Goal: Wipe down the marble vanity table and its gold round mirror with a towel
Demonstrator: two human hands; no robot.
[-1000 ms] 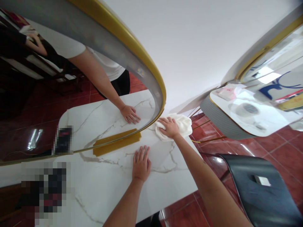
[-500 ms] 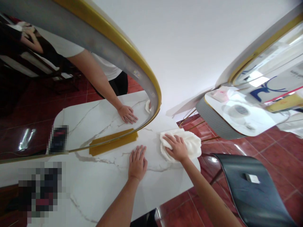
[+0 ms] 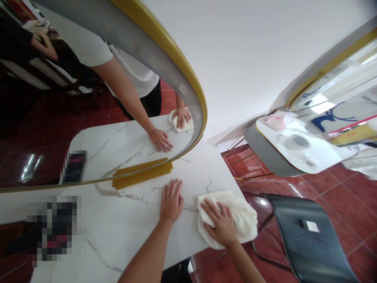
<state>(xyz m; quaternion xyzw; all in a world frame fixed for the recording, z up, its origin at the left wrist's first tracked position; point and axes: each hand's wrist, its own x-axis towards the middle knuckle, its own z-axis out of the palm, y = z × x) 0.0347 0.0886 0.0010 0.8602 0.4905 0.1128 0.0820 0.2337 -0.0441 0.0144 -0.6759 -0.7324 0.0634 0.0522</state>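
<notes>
Under my right hand (image 3: 220, 222) is a white cloth (image 3: 244, 218), pressed against the right end of a white marble-patterned tabletop (image 3: 118, 228). My fingers curl into a bunched fold of it, while the rest spreads past the table's edge. My left hand (image 3: 171, 200) lies flat on the tabletop with its fingers stretched out and nothing in it. Just beyond it, a gold strip (image 3: 144, 175) runs along the base of a gold-framed mirror (image 3: 188, 67). Both hands and the cloth are reflected in the mirror.
A blurred-out dark object (image 3: 59, 228) lies on the table at left. At right stands a black chair (image 3: 309, 236) with a small white box (image 3: 310, 225) on it. Behind it is a second white table (image 3: 318, 157) with a second mirror. A seated person (image 3: 44, 43) shows in the mirror.
My right hand has drawn the cloth towards me, from the table's far right part to its near right corner. My left hand stays in place.
</notes>
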